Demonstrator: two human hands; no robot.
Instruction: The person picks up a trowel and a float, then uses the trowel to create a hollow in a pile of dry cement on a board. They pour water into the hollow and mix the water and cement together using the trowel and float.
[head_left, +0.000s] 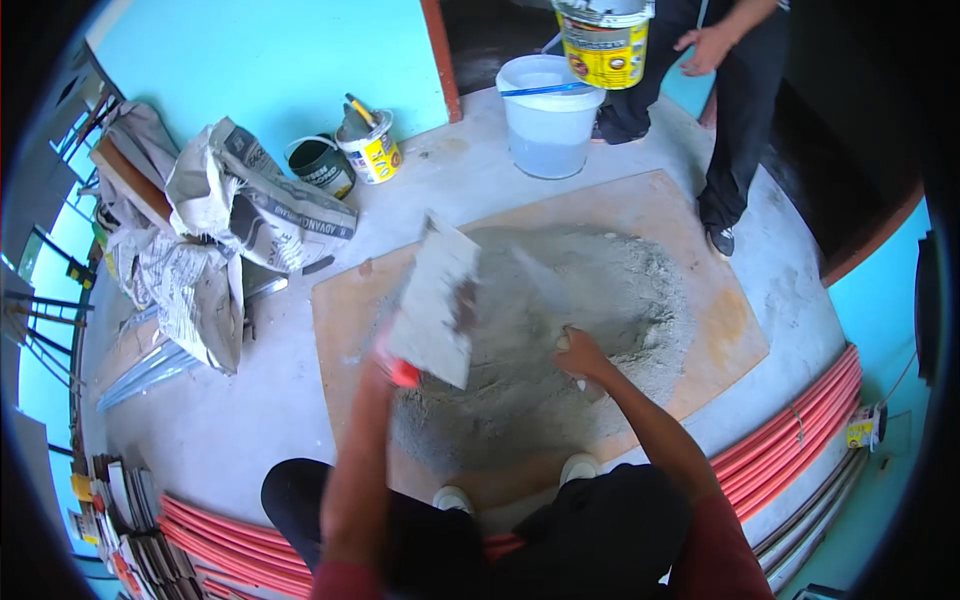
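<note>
My left hand (388,358) is closed around the red handle of a flat rectangular plastering trowel (435,305), raised over the mortar with its plate tilted and smeared grey. My right hand (580,356) is a fist around the handle of a pointing trowel. The pale blade of that trowel (540,278) is blurred by motion and lies low over the mix. Beneath both hands, grey mortar (500,400) spreads in a heap, wet and smooth in the middle and dry and crumbly at its right edge. It lies on a brown board (735,310).
Beyond the board stands a white bucket of water (548,140). A person's hand (708,50) is near a raised yellow pail (605,50). Cement bags (255,200) and small buckets (372,155) sit at left. Red pipes (800,435) lie close behind my legs.
</note>
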